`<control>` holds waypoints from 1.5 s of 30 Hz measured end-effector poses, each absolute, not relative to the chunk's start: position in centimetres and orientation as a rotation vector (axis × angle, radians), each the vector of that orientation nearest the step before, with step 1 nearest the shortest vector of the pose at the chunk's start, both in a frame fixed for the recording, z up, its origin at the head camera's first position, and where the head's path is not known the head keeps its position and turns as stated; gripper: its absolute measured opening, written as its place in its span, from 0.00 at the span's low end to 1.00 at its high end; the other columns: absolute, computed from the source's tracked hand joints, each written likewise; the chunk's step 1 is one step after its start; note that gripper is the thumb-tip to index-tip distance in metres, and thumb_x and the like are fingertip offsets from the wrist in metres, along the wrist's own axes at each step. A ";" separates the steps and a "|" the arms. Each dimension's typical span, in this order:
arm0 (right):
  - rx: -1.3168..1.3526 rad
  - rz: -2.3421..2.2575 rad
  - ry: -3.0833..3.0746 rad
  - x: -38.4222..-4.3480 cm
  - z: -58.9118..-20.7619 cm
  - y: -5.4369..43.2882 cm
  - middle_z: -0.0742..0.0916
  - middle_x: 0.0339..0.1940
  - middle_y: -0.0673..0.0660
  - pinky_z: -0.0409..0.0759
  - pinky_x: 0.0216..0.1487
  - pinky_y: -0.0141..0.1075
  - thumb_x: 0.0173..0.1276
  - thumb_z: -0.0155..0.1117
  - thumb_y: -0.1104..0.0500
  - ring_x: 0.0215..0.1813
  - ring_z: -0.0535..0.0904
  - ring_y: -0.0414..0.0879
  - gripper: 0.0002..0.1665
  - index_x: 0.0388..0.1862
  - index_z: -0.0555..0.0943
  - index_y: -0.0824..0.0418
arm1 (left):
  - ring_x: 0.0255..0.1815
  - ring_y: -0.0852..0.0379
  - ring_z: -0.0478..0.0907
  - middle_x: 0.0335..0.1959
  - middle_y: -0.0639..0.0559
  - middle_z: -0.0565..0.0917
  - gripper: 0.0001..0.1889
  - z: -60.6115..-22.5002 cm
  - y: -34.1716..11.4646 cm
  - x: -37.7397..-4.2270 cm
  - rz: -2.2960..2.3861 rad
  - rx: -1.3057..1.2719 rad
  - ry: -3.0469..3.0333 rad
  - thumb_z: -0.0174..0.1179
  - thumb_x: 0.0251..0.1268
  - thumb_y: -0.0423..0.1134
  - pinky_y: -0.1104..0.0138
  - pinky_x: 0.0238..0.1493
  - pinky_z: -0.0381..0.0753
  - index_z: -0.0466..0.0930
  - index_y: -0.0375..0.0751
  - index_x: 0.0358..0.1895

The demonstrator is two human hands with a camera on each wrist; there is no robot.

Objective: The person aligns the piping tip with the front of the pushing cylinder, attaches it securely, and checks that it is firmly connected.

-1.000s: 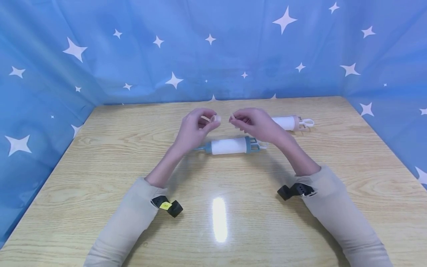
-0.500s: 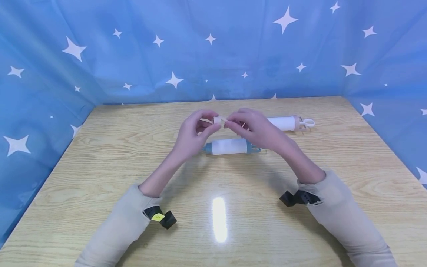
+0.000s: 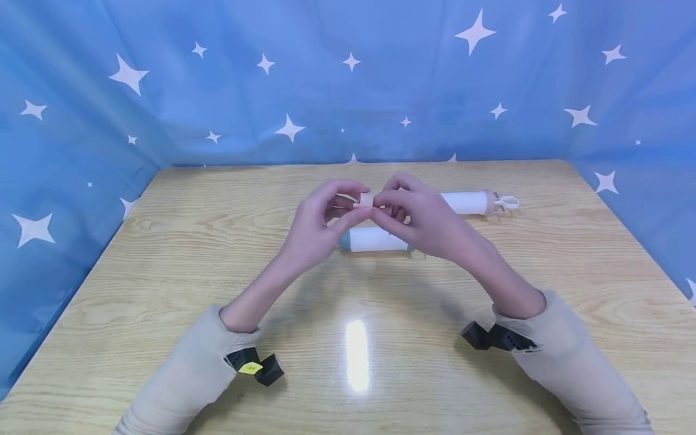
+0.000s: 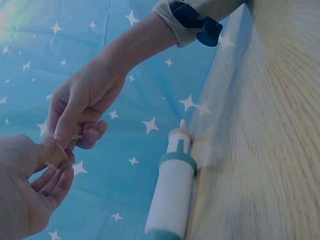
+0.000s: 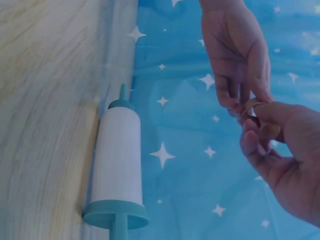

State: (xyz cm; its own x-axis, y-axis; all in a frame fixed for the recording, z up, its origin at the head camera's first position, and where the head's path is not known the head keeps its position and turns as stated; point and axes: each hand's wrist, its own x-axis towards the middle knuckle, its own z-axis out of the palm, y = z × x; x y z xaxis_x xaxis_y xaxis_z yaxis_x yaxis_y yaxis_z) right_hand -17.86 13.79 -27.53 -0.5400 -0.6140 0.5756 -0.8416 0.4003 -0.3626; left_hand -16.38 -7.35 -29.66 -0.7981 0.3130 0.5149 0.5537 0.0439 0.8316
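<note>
In the head view my left hand [image 3: 318,223] pinches a small pale ring [image 3: 366,200] between thumb and fingers. My right hand [image 3: 424,217] meets it from the right, fingertips at the ring's edge. The right wrist view shows the ring [image 5: 252,106] edge-on between both hands, and a small tan piece [image 5: 270,131] among the right hand's curled fingers. Whether that piece joins the ring I cannot tell. Behind and below the hands lies a white tube with teal ends [image 3: 377,239], like an icing syringe; the right hand partly covers its plunger end.
A second white tube with pinkish ends [image 3: 464,203] lies farther back on the wooden table [image 3: 179,260], its loop handle pointing right. The right hand hides its left part. A blue curtain with white stars [image 3: 228,84] hangs behind the table.
The hands started apart, the left with the pale ring and the right with a small pale piece. They have come together, and the right fingertips now meet the ring.
</note>
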 end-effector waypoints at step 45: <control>1.351 1.464 -1.961 -14.3 -27.2 15.9 0.83 0.42 0.62 0.88 0.44 0.37 0.56 0.64 0.86 0.40 0.84 0.44 0.19 0.45 0.83 0.75 | 0.45 0.49 0.85 0.49 0.41 0.81 0.17 -28.5 -5.2 -13.0 -1.928 -1.076 -1.906 0.64 0.62 0.19 0.57 0.49 0.87 0.78 0.26 0.54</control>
